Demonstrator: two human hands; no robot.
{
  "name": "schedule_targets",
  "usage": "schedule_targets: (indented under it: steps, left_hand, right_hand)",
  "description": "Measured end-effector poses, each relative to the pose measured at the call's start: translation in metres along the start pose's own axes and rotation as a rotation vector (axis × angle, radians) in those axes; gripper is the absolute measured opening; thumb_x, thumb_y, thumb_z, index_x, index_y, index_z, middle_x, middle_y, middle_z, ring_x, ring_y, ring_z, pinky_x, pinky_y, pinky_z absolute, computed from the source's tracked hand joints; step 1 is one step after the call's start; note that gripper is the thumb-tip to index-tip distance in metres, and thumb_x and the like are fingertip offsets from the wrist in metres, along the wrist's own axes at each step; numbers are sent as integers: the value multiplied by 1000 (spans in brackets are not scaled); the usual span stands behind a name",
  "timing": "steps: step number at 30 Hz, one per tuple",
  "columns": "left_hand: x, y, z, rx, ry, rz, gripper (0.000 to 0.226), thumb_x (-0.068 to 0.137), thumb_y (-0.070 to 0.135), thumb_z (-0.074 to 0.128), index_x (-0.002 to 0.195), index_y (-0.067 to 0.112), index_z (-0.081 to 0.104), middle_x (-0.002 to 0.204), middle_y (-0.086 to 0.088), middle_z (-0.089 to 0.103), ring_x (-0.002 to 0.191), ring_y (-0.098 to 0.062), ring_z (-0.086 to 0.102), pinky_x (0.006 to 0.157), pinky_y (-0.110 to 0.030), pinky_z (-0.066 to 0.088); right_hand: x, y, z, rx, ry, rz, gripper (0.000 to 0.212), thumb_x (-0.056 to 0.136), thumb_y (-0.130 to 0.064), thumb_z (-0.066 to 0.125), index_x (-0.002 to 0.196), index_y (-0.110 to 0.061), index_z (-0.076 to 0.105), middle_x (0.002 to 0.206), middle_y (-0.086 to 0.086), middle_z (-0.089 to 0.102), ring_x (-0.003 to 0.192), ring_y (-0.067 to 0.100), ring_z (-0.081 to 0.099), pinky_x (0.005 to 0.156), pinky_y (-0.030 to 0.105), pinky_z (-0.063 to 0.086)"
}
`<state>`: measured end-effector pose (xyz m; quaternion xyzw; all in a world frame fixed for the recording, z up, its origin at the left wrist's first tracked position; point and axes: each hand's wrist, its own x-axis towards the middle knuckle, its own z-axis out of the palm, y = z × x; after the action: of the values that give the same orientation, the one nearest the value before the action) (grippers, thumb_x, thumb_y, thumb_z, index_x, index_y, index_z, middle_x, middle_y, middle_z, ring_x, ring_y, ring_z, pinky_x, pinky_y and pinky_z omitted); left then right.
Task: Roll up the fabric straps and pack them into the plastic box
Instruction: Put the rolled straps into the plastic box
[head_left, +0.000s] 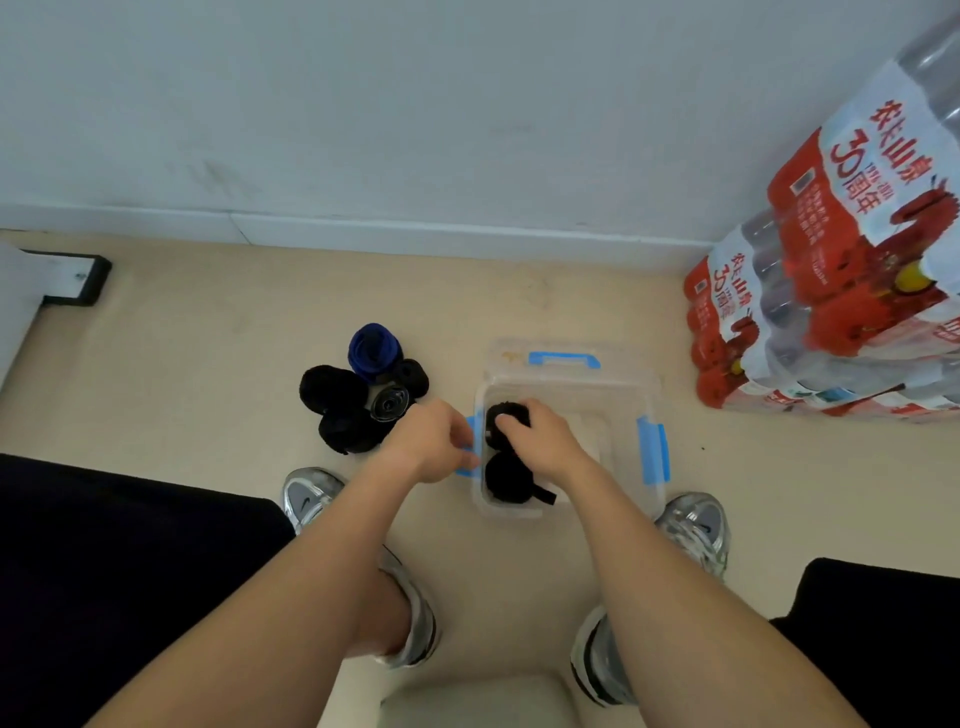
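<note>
In plastic box (623, 405): rolled strap (506, 415) under right hand (543, 441).
Fingers curl round it (second roll (506, 478) just beside); left hand (431, 447) at box's left rim, grip unclear.

I see the clear plastic box (597, 400) standing open on the floor, with 1 blue latch on each short side. Its lid (563, 359), clear with a blue handle, lies flat just behind it. 2 black rolled straps sit at the box's left end: the far roll (506, 413) is gripped from above by my right hand (540, 441), and the near roll (506, 478) has a loose strap tail poking out to the right. To the left of the box, a pile of rolled straps (358, 400) rests on the floor, mostly black, with 1 blue roll (371, 351) at its far side.
</note>
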<state>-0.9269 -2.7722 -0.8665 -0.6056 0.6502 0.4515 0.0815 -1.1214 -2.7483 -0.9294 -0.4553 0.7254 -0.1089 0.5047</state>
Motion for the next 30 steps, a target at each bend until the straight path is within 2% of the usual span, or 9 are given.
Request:
schedule_targets:
  steps: [4,7,9,12,18,23,25,27,30]
  left_hand:
    - [8,-16,-11,-174,9,12,9,94,29,75,99,28,83,92,11,77,84,-9,71,68,-24,57]
    - [12,-31,-10,-208,437,-104,17,91,21,63,99,27,77,105,5,72,95,-21,69,79,-39,61]
    - [16,-43,-6,-14,611,-196,30,90,21,65,120,20,67,126,-7,57,112,-30,57,86,-45,56]
    - [22,-61,2,282,494,-225,53,92,33,71,139,15,53,132,-14,54,121,-36,49,98,-46,46]
    - [25,-67,11,479,516,-154,47,95,33,70,136,20,52,120,-4,69,116,-30,53,97,-44,39]
    - [-3,-30,0,34,674,-71,48,92,47,65,122,11,52,104,-7,63,90,-30,63,77,-46,56]
    - [-15,-3,-6,-152,677,37,46,91,47,68,117,14,51,105,-3,62,89,-28,65,75,-47,59]
    - [-22,23,-4,-156,681,182,48,87,46,75,118,17,53,110,-1,63,93,-26,65,78,-44,58]
    - [-31,52,11,-126,655,356,50,81,43,82,114,20,53,105,3,62,91,-23,63,74,-39,51]
  right_hand:
    - [9,3,-9,-146,-70,79,52,99,-55,68,120,-8,68,118,11,71,107,29,68,84,37,55]
    - [7,-10,-6,-158,12,81,46,91,-57,75,96,-11,65,99,6,71,82,18,66,59,31,46]
    - [4,-12,-3,-15,-38,91,40,82,-45,81,103,-15,67,103,5,72,90,18,70,67,32,55]
    - [-10,-6,-8,259,-166,125,56,69,-49,76,116,-19,68,115,11,75,102,24,74,90,41,61]
    - [-18,8,-35,240,67,163,63,90,-69,49,99,-14,78,85,4,82,80,20,79,83,40,59]
    - [-28,1,-51,23,276,56,39,97,-31,57,78,-2,77,65,4,77,56,19,75,69,43,66]
    - [-35,-15,-58,128,133,51,29,96,-30,63,95,-5,78,72,4,80,65,24,79,63,36,60]
    - [-41,-32,-63,376,-149,94,48,97,-49,68,120,-8,74,91,11,83,83,34,82,63,33,61]
    - [-52,-40,-65,763,-435,86,64,92,-64,74,126,-10,76,115,18,79,104,36,79,83,44,66]
